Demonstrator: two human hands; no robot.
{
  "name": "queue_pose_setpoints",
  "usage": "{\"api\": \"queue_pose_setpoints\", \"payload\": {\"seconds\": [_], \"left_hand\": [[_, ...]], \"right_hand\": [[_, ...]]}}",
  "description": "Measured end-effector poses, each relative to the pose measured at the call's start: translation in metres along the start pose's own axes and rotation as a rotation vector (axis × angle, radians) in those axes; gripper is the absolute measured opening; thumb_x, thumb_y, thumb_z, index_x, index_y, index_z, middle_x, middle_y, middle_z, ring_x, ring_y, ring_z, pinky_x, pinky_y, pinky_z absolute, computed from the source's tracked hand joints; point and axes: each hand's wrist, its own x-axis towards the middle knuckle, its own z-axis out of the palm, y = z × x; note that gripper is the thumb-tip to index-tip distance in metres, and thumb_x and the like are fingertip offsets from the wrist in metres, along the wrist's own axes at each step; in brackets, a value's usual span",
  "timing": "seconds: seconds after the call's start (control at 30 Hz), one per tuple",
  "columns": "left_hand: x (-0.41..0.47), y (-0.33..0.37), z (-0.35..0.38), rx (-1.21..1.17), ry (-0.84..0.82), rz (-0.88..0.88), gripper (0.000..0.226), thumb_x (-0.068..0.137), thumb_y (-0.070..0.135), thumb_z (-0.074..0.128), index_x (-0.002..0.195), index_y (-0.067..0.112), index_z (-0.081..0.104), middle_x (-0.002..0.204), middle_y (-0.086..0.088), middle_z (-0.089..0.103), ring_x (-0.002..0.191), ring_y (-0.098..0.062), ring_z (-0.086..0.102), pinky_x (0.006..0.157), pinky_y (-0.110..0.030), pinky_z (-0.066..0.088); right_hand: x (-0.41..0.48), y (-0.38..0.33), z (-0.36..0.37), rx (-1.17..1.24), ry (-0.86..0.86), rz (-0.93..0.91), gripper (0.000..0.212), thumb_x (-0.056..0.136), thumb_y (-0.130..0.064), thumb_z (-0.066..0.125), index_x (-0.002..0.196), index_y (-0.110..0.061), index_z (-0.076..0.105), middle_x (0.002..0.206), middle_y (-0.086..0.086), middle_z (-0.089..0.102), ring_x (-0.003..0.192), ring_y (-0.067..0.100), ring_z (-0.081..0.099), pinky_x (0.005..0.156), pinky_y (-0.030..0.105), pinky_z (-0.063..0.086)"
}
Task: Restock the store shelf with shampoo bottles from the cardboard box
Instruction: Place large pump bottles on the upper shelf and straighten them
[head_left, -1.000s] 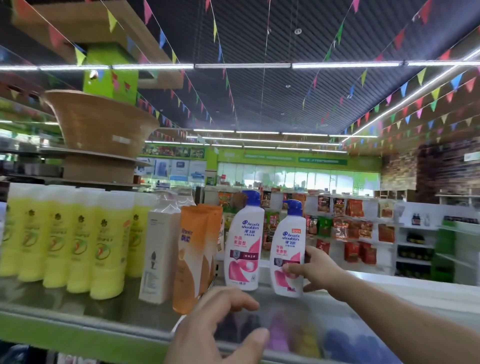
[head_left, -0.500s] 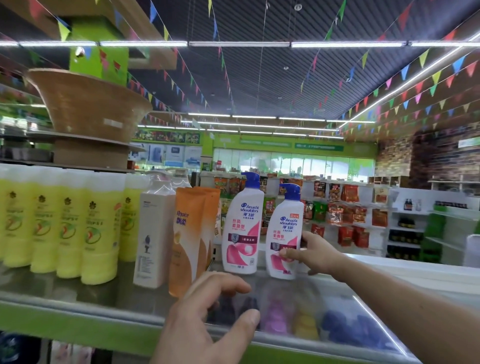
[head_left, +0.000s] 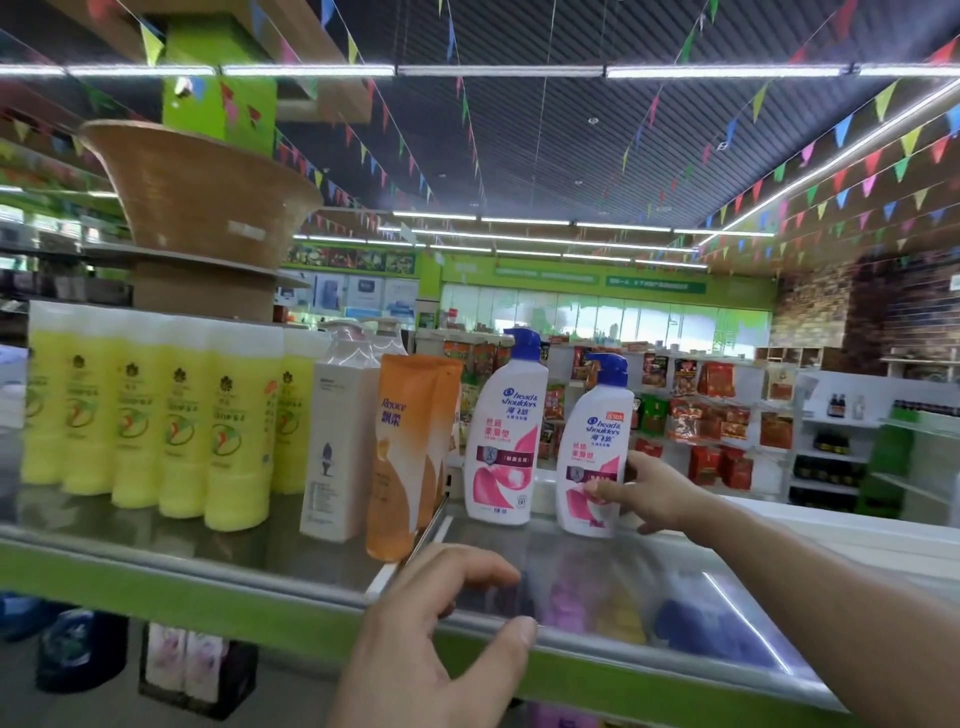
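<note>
White glossy plastic shampoo bottle (head_left: 592, 457): likely rigid, slick, moderately heavy, top-heavy at the pump; best held low, round the body. Right hand (head_left: 649, 493) fingers (head_left: 597, 487) wrap its lower body on the shelf (head_left: 208, 597). Left hand (head_left: 431, 644) half-open, empty.

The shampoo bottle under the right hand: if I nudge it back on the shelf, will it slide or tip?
The shampoo bottle is tall, narrow-based and pump-topped, so a high push would probably tip it. The shelf looks smooth and glossy; a low push should slide it. The right hand already grips low.
</note>
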Motion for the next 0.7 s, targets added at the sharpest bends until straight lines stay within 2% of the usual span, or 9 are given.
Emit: {"api": "queue_pose_setpoints", "payload": {"seconds": [0.1,0.17,0.27,0.33,0.43,0.5,0.53,0.63,0.7], "left_hand": [[-0.008,0.005,0.003,0.007,-0.004,-0.018,0.037,0.065,0.055,0.067,0.101,0.054,0.059,0.106,0.028,0.061,0.106,0.007,0.056,0.082,-0.009,0.044],[-0.014,0.008,0.007,0.019,-0.021,-0.059,0.036,0.073,0.042,0.076,0.101,0.055,0.058,0.105,0.029,0.061,0.106,0.01,0.054,0.08,-0.004,0.042],[-0.024,0.013,0.015,-0.004,-0.102,-0.119,0.03,0.077,0.033,0.078,0.097,0.048,0.062,0.097,0.022,0.066,0.098,0.004,0.061,0.082,-0.01,0.046],[-0.034,0.02,0.025,-0.032,-0.164,-0.176,0.024,0.077,0.035,0.079,0.093,0.045,0.064,0.093,0.02,0.068,0.094,0.002,0.063,0.081,-0.01,0.048],[-0.049,0.026,0.048,-0.044,-0.173,-0.203,0.018,0.073,0.031,0.082,0.084,0.037,0.069,0.085,0.019,0.07,0.086,0.001,0.065,0.072,-0.007,0.046],[-0.064,0.037,0.063,-0.036,-0.192,-0.249,0.016,0.07,0.026,0.083,0.078,0.032,0.07,0.08,0.018,0.07,0.08,0.0,0.066,0.07,-0.005,0.044],[-0.073,0.038,0.074,-0.043,-0.209,-0.264,0.017,0.07,0.026,0.084,0.078,0.033,0.07,0.078,0.018,0.07,0.078,-0.001,0.067,0.07,-0.006,0.045],[-0.092,0.043,0.095,-0.046,-0.295,-0.331,0.031,0.07,0.033,0.083,0.089,0.049,0.066,0.082,0.024,0.07,0.074,0.001,0.067,0.074,-0.008,0.047],[-0.112,0.051,0.105,-0.213,-0.482,-0.378,0.028,0.076,0.036,0.082,0.097,0.047,0.067,0.098,0.026,0.068,0.089,0.002,0.066,0.086,-0.013,0.047]], "right_hand": [[-0.006,-0.001,0.002,-0.005,-0.018,0.035,0.047,0.089,-0.042,0.07,0.13,-0.024,0.054,0.109,-0.005,0.067,0.095,0.021,0.068,0.077,0.043,0.059],[-0.012,0.001,0.001,-0.053,-0.005,0.025,0.054,0.087,-0.049,0.07,0.132,-0.025,0.052,0.106,-0.005,0.067,0.088,0.021,0.071,0.079,0.044,0.059],[-0.028,0.004,-0.01,-0.138,0.03,0.032,0.08,0.082,-0.058,0.07,0.146,-0.022,0.039,0.106,0.001,0.068,0.088,0.024,0.071,0.073,0.041,0.059],[-0.046,0.006,-0.023,-0.235,0.054,0.01,0.085,0.082,-0.058,0.07,0.149,-0.018,0.037,0.112,0.004,0.068,0.091,0.024,0.07,0.074,0.041,0.058],[-0.092,0.012,-0.045,-0.319,0.222,-0.11,0.062,0.083,-0.053,0.072,0.135,-0.022,0.055,0.109,-0.007,0.065,0.092,0.012,0.064,0.073,0.031,0.054],[-0.132,0.019,-0.058,-0.224,0.347,-0.205,0.041,0.085,-0.049,0.072,0.12,-0.031,0.061,0.096,-0.016,0.066,0.084,0.006,0.065,0.066,0.029,0.055],[-0.153,0.025,-0.064,-0.154,0.375,-0.234,0.032,0.085,-0.047,0.072,0.113,-0.034,0.062,0.09,-0.015,0.067,0.078,0.005,0.067,0.064,0.031,0.056],[-0.213,0.055,-0.081,0.012,0.344,-0.268,0.016,0.085,-0.042,0.073,0.099,-0.038,0.066,0.08,-0.009,0.07,0.066,0.006,0.069,0.063,0.033,0.059],[-0.251,0.086,-0.088,0.106,0.283,-0.263,0.011,0.084,-0.039,0.075,0.092,-0.035,0.069,0.078,-0.006,0.071,0.066,0.01,0.069,0.065,0.035,0.06]]}}
